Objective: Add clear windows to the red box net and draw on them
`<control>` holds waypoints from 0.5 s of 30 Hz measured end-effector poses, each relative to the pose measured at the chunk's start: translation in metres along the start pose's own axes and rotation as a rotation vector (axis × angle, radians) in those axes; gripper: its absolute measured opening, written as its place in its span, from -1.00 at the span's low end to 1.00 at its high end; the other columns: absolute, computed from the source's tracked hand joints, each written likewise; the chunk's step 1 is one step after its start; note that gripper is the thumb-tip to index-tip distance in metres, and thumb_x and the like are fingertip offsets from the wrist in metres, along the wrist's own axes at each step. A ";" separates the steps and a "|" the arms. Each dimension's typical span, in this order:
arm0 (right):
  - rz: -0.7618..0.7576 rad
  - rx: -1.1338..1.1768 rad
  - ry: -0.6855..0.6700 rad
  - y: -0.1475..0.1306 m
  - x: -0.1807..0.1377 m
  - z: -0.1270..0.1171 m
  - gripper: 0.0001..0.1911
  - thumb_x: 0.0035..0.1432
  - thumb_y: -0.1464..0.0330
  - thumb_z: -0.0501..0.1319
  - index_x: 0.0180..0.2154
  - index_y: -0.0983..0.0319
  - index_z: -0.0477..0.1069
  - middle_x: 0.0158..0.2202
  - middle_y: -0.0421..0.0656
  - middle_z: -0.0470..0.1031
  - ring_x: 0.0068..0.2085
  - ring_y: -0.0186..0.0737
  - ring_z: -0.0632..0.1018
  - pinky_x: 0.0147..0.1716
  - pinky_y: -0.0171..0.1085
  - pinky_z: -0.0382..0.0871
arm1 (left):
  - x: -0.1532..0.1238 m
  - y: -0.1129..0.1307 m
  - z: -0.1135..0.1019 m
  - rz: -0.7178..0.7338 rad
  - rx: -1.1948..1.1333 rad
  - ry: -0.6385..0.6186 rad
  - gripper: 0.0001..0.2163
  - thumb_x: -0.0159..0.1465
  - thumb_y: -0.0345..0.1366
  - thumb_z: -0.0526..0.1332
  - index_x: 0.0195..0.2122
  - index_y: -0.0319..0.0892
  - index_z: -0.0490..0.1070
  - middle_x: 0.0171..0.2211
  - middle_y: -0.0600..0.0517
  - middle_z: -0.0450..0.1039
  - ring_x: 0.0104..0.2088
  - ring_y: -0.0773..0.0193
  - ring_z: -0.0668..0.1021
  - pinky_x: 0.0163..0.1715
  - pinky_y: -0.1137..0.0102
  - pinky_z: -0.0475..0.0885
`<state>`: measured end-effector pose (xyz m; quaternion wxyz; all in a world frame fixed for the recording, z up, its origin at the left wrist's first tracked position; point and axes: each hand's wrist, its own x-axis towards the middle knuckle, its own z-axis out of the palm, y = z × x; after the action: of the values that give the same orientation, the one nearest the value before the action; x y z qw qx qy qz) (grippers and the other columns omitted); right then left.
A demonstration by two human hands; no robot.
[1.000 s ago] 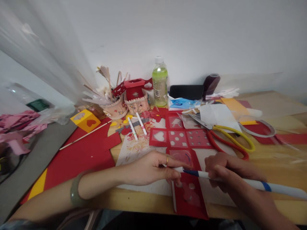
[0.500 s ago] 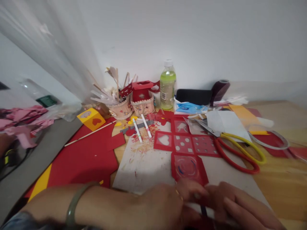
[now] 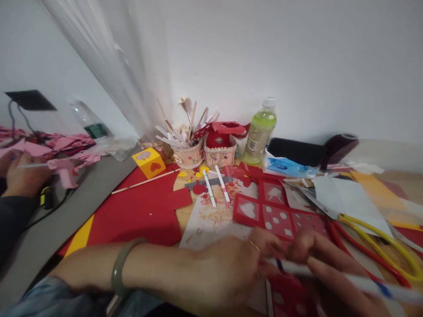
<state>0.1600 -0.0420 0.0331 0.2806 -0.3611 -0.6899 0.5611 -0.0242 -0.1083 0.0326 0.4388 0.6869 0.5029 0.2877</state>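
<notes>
A white marker pen [image 3: 401, 294] with blue bands lies between my two hands, low in the view. My left hand [image 3: 228, 268], with a green bangle on its wrist, pinches one end of it. My right hand [image 3: 330, 264] has its fingers closed around the barrel, slightly blurred. Under both hands is a red paper cut-out in joined squares [image 3: 261, 220], with heart and dot windows; my fingers hide part of it. Two thin white markers, one with a green band [image 3: 209, 188] and one with a pink band [image 3: 222, 183], rest on the white sheet [image 3: 198, 229].
Yellow-and-red handled scissors [image 3: 373, 237] lie at right. Behind stand decorated tubs [image 3: 188, 156], a green drink bottle [image 3: 261, 132] and a tissue pack [image 3: 291, 167]. Red card [image 3: 139, 215] and a yellow box [image 3: 148, 163] are left. Another person's hands [image 3: 26, 174] are near a pink glue gun [image 3: 64, 171].
The view has swung left, so things on the table appear farther right and lower. More of the marker shows between my hands. The other person's hands have come into view.
</notes>
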 end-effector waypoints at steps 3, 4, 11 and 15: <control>0.065 -0.015 0.117 -0.010 0.032 -0.005 -0.64 -0.10 0.01 0.28 -0.47 0.16 0.36 -0.67 -0.29 0.28 -0.66 -0.37 0.29 -0.73 -0.42 0.20 | -0.008 -0.016 -0.041 -0.006 0.308 0.163 -0.80 0.31 -0.41 0.03 -0.05 -0.22 0.25 -0.25 -0.04 0.45 -0.35 0.32 0.53 -0.35 0.47 0.42; 0.082 -0.069 0.119 -0.014 0.040 -0.006 -0.64 -0.12 0.02 0.29 -0.45 0.17 0.40 -0.68 -0.28 0.31 -0.66 -0.37 0.31 -0.73 -0.42 0.21 | -0.010 -0.024 -0.051 0.005 0.393 0.169 -0.83 0.32 -0.41 0.03 -0.07 -0.21 0.26 -0.28 -0.02 0.46 -0.37 0.33 0.53 -0.36 0.48 0.42; -0.350 -0.510 0.045 -0.010 0.080 0.007 -0.67 0.14 0.20 0.14 -0.13 0.18 0.52 -0.49 -0.17 0.60 -0.52 -0.26 0.57 -0.56 -0.38 0.47 | -0.010 -0.069 -0.108 0.395 1.220 0.525 -0.77 0.39 -0.29 -0.05 -0.07 -0.18 0.36 -0.13 -0.03 0.51 -0.22 0.34 0.58 -0.34 0.51 0.49; -0.683 -0.844 -0.021 0.006 0.100 0.026 -0.65 0.21 0.38 0.04 -0.04 0.21 0.48 -0.12 -0.04 0.59 -0.22 -0.13 0.63 -0.30 -0.24 0.56 | -0.004 -0.054 -0.162 0.310 1.372 0.623 -0.74 0.36 -0.43 -0.05 -0.14 -0.23 0.43 -0.15 -0.08 0.52 -0.09 0.25 0.52 -0.07 0.36 0.43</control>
<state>0.0824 0.0255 0.0197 0.2706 -0.1921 -0.9362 0.1157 -0.1848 -0.0553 0.0573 -0.2930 0.7551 0.5671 0.1497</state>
